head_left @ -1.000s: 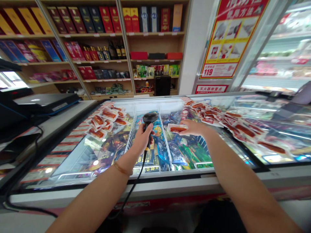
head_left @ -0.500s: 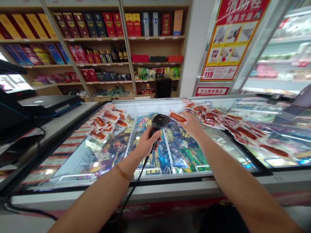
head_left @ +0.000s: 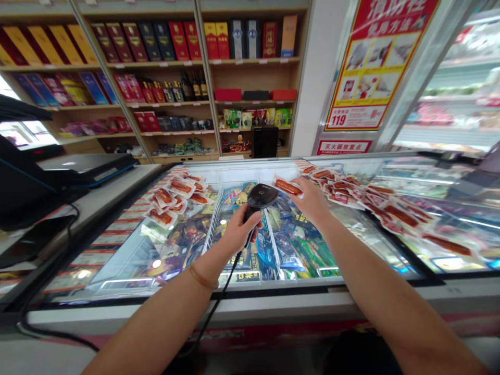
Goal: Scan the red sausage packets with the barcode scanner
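Note:
My left hand (head_left: 242, 229) is wrapped round the handle of a black barcode scanner (head_left: 262, 196), whose head points to the right. From the handle a black cable (head_left: 230, 276) runs down past the freezer edge. In my right hand (head_left: 310, 200) is a clear packet of sausage (head_left: 288, 186), gripped by its right end just beside the scanner head. Both hands are above the glass lid of a chest freezer. On the lid, several sausage packets (head_left: 182, 186) lie in a group at the left. A longer spread of sausage packets (head_left: 402, 214) covers the right side.
Under the glass, the chest freezer (head_left: 312, 299) holds colourful bags divided by white wire racks (head_left: 275, 245). A counter with a dark flat device (head_left: 89, 166) stands at the left. Behind are shelves of boxes (head_left: 179, 40), a black box (head_left: 264, 141) and a red-and-yellow poster (head_left: 377, 67).
The whole view has shifted slightly, so everything appears a little further right. Both hands keep their hold on the scanner and the sausage packet, with hardly any movement between them.

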Tool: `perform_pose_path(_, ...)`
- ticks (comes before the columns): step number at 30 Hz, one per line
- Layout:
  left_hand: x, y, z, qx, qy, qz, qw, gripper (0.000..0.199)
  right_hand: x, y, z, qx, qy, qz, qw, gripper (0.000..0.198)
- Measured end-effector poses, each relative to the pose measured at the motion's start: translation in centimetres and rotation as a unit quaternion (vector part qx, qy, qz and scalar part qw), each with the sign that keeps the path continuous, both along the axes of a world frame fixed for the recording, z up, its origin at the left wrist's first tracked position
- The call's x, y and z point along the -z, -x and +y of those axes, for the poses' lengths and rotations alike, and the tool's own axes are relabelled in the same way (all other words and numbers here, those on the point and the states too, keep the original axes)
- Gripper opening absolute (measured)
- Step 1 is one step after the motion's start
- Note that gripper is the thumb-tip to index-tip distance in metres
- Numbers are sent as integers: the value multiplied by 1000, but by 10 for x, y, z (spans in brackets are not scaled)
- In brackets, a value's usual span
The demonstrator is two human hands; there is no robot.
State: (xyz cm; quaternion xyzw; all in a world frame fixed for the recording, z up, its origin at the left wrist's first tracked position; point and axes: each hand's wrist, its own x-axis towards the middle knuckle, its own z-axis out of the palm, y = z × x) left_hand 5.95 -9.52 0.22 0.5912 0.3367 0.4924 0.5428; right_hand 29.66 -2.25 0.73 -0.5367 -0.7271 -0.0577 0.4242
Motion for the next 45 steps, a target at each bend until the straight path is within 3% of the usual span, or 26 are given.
perform_pose_path(3,-1,-1,1,-35,13,1,999,47,9,-2,4,-2,4,6,1000,33)
perform_pose_path(5,-8,2,3,-92,23,-3,995,48,17,-1,7,-2,11,9,1000,34)
perform_pose_path(8,-29,18,4,-178,38,-45,982,49,24,10,11,1,27,25,999,36)
perform_pose_path(11,-52,50,2,-220,50,-82,971,50,18,36,19,-12,46,43,998,41)
perform_pose_path(15,-65,107,-6,-289,37,-99,952,50,-12,99,39,-69,68,48,994,42)
perform_pose_path(21,-57,184,-25,-399,27,-105,911,46,-46,229,87,-152,107,66,980,39)
perform_pose_path(25,-53,215,-38,-429,33,-106,897,45,-43,300,114,-178,132,98,970,44)
perform_pose_path(29,-51,227,-46,-433,37,-102,895,46,-23,334,129,-192,177,150,954,57)
perform_pose_path(33,-48,223,-43,-419,35,-99,902,45,-9,335,134,-230,195,171,938,52)
perform_pose_path(37,-49,201,-32,-394,44,-108,912,45,-8,303,138,-249,156,155,943,49)
perform_pose_path(41,-52,163,-16,-350,55,-118,928,47,-5,239,133,-215,122,133,960,44)
perform_pose_path(45,-53,111,0,-300,70,-125,943,47,12,153,108,-127,101,54,985,40)
